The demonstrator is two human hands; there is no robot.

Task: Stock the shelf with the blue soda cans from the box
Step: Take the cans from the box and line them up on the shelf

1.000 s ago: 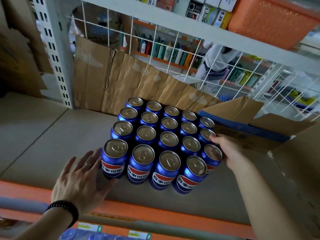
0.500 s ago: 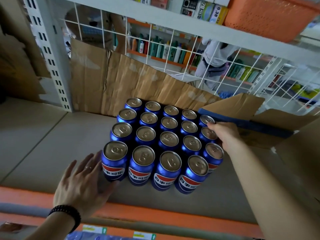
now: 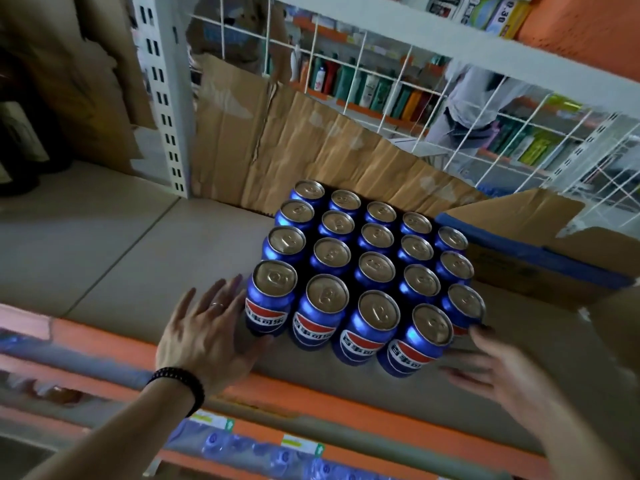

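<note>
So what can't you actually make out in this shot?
- Inside of the cardboard box, head view: its flap and the cans hide whether any remain.
- Labels of the back cans: hidden by the front row.
- Right hand: motion-blurred; contact with a can is unclear.
- Left hand palm: turned away.
- Shelf price tags: too small and blurred.

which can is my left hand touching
The front-left corner can of the block: your left hand rests open against its side. The other front-row cans sit further right, toward your right hand.
</note>
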